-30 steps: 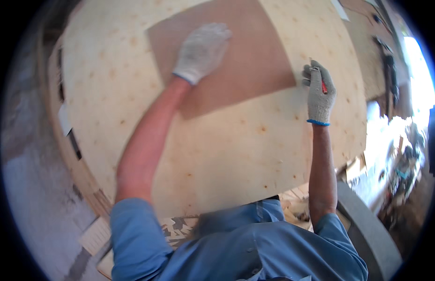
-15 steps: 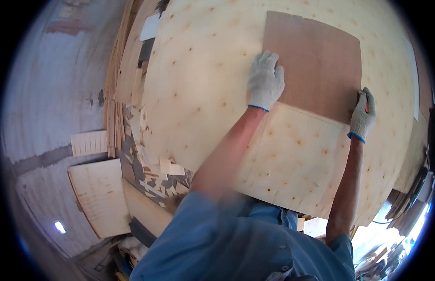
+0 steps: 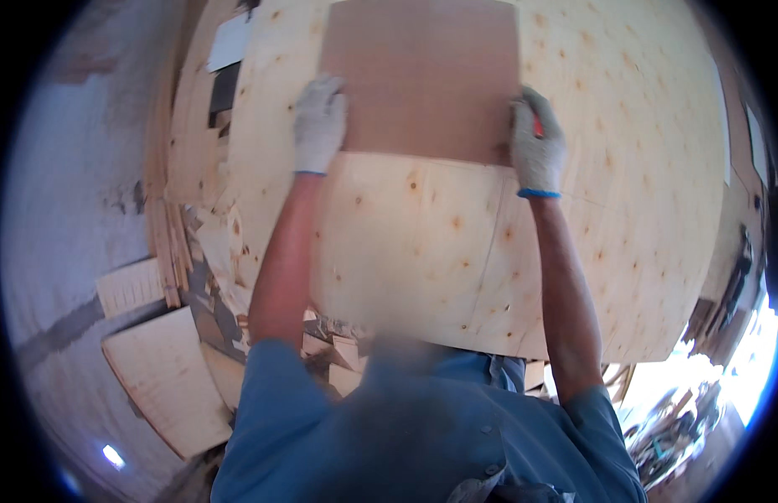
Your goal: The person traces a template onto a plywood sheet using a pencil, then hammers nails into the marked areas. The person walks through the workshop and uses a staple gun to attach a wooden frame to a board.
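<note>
A rectangular reddish-brown thin board (image 3: pixel 422 80) lies over a large pale plywood sheet (image 3: pixel 623 251) dotted with knots. My left hand (image 3: pixel 320 124), in a white knit glove with blue trim, is closed on the board's left edge. At the opposite edge, my gloved right hand (image 3: pixel 540 147) grips the board near its lower right corner. A small red thing (image 3: pixel 537 126) shows between that hand's fingers; its kind is too small to make out. Thin marked lines run on the plywood below and to the right of the board.
Wood offcuts (image 3: pixel 347 348) and scraps lie past the plywood's near left edge. Long wooden strips (image 3: pixel 164 243) and a pale panel (image 3: pixel 167 381) lean at the left by a grey wall (image 3: pixel 79 193). A heap of scraps (image 3: pixel 674 436) lies in bright light at lower right.
Both hands have carried the brown board left across the plywood, so its right edge now sits by the marked line that was near its left edge. The view has shifted too.
</note>
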`<action>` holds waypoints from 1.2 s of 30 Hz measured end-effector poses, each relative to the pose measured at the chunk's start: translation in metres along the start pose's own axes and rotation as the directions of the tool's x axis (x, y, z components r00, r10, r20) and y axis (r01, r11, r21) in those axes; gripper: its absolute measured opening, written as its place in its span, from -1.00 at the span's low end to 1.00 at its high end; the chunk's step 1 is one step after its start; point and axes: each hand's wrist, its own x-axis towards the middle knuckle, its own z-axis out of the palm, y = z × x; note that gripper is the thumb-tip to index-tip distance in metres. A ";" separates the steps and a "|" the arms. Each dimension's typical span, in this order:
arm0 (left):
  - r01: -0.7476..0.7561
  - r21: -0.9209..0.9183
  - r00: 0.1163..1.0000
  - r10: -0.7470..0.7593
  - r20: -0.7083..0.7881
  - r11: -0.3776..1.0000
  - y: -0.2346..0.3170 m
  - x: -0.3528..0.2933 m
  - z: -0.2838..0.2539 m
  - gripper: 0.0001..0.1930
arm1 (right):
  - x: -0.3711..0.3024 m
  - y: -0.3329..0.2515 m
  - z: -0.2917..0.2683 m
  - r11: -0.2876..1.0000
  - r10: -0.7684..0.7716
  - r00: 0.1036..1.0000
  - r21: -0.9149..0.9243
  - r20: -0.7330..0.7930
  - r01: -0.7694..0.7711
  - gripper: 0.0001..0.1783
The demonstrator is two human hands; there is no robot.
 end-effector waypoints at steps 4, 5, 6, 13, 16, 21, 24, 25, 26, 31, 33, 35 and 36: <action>0.008 -0.063 1.000 -0.007 0.013 0.998 -0.047 0.011 -0.021 -0.67 | -0.013 -0.024 0.031 0.996 0.052 0.999 0.068 -0.015 -0.051 -0.69; 0.027 -0.070 0.999 -0.024 0.031 0.997 -0.052 0.010 -0.024 -0.66 | -0.017 -0.020 0.030 0.998 0.050 0.996 0.050 -0.069 -0.047 -0.69; 0.041 -0.068 0.999 -0.039 0.037 0.997 -0.062 0.008 -0.027 -0.65 | -0.021 -0.017 0.029 0.999 0.041 0.992 0.040 -0.121 -0.037 -0.69; 0.042 -0.138 0.990 -0.023 0.137 0.990 -0.065 -0.002 -0.041 -0.62 | -0.084 -0.018 0.029 0.911 -0.208 0.968 -0.389 -0.142 0.139 -0.67; 0.096 -0.227 0.983 -0.057 0.174 0.969 -0.065 -0.001 -0.044 -0.62 | -0.090 -0.033 0.038 0.912 -0.155 0.977 -0.402 -0.146 0.084 -0.62; -0.003 -0.183 0.966 0.050 0.255 0.983 -0.072 0.001 -0.046 -0.60 | -0.090 -0.038 0.032 0.941 -0.081 0.987 -0.337 -0.136 0.031 -0.61; -0.040 -0.168 0.944 0.092 0.317 0.985 -0.062 0.002 -0.051 -0.59 | -0.091 -0.037 0.034 0.942 -0.076 0.968 -0.335 -0.239 -0.008 -0.59; -0.060 -0.165 0.934 0.114 0.338 0.984 -0.058 0.002 -0.053 -0.58 | -0.092 -0.040 0.034 0.942 -0.049 0.964 -0.332 -0.260 -0.041 -0.59; -0.079 -0.163 0.924 0.134 0.359 0.983 -0.056 0.002 -0.055 -0.57 | -0.093 -0.045 0.033 0.942 -0.023 0.960 -0.328 -0.280 -0.073 -0.58; -0.143 -0.155 0.905 0.193 0.379 0.978 -0.056 0.003 -0.058 -0.56 | -0.093 -0.039 0.034 0.938 -0.037 0.939 -0.336 -0.341 -0.085 -0.58; -0.156 -0.148 0.899 0.203 0.387 0.977 -0.057 0.004 -0.058 -0.56 | -0.091 -0.048 0.030 0.933 0.018 0.953 -0.338 -0.303 -0.125 -0.58; -0.175 -0.143 0.896 0.218 0.386 0.974 -0.063 0.003 -0.054 -0.56 | -0.095 -0.033 0.033 0.943 -0.059 0.940 -0.326 -0.336 -0.058 -0.58; -0.167 -0.146 0.898 0.212 0.386 0.975 -0.063 0.004 -0.055 -0.56 | -0.095 -0.029 0.034 0.946 -0.095 0.931 -0.322 -0.352 -0.025 -0.58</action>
